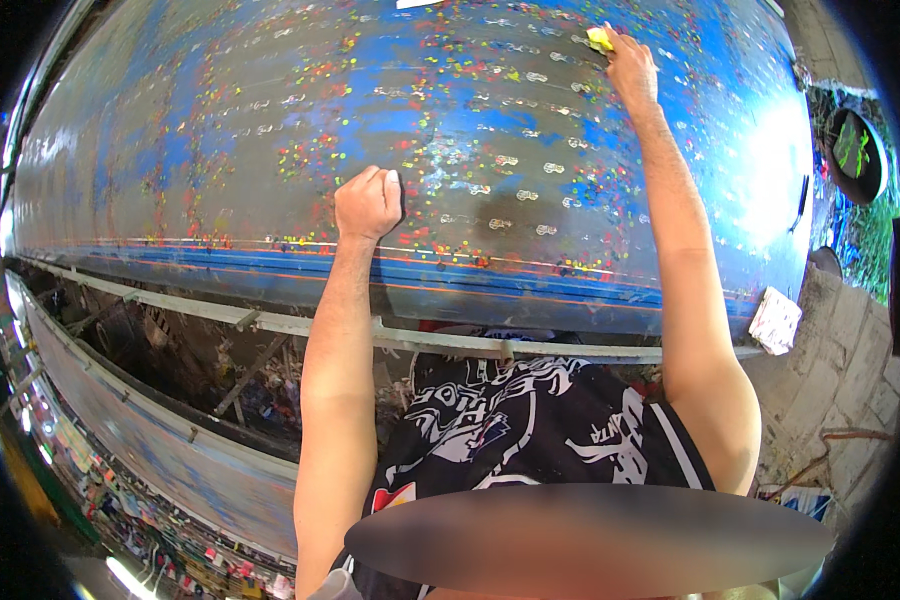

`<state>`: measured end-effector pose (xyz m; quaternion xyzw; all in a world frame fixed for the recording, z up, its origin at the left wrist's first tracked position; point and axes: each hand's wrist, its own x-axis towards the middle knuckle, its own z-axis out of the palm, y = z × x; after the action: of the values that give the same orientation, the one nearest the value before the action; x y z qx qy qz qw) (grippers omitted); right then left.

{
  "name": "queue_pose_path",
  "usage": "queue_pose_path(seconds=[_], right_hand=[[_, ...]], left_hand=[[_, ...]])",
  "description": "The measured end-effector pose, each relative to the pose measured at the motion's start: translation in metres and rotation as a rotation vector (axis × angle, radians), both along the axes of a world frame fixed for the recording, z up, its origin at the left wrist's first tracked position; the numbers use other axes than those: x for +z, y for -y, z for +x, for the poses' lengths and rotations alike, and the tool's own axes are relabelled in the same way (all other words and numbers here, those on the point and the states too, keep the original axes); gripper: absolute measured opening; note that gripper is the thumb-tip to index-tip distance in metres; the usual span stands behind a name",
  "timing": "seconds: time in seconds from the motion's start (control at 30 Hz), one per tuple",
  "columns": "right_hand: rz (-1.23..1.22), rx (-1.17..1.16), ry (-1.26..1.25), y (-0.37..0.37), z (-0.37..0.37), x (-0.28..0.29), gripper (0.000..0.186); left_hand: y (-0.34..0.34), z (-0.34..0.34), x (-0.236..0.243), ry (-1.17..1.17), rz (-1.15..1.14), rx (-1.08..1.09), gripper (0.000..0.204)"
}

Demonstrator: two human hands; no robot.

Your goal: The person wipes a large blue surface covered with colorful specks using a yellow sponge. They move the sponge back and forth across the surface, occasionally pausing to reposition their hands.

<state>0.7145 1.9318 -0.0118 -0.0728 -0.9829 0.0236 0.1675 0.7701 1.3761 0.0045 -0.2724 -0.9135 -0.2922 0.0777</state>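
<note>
My left hand (368, 203) is closed in a fist and rests on a long printing table (270, 215), with nothing showing in its fingers. The tabletop is grey and blue, speckled with red, yellow and green spots of paint. Rows of small pale outlined motifs (506, 160) run across it. Stretched to the far right of the table, my right hand (632, 70) grips a small crumpled yellow piece (600, 40), perhaps cloth or sponge, and holds it at the surface. The fingers partly hide this piece.
A rail (450, 342) runs along the near table edge. A whitish block (775, 321) sits at the near right corner. Right of the table stands a dark round tub (857, 157) with green smears. A second long table (170, 455) lies to the lower left, beyond a cluttered gap.
</note>
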Motion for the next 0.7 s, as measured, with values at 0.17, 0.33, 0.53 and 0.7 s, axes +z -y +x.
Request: queue_pose_path(seconds=[0.17,0.33,0.53,0.7], right_hand=[[0.040,-0.051,-0.019,0.021,-0.053,-0.003,0.055],[-0.086,0.064,-0.066,0.107,-0.154,-0.013,0.027],[-0.037,0.182,-0.084,0.248,-0.234,-0.015,0.030],[0.026,0.414,-0.197,0.278,-0.200,-0.010,0.038]], left_hand=[[-0.001,-0.001,0.000,-0.025,0.004,-0.010,0.030],[-0.001,-0.002,0.001,-0.021,0.009,0.002,0.034],[0.000,-0.003,0.001,0.025,-0.009,0.014,0.033],[0.002,-0.001,-0.001,0.044,0.006,0.012,0.033]])
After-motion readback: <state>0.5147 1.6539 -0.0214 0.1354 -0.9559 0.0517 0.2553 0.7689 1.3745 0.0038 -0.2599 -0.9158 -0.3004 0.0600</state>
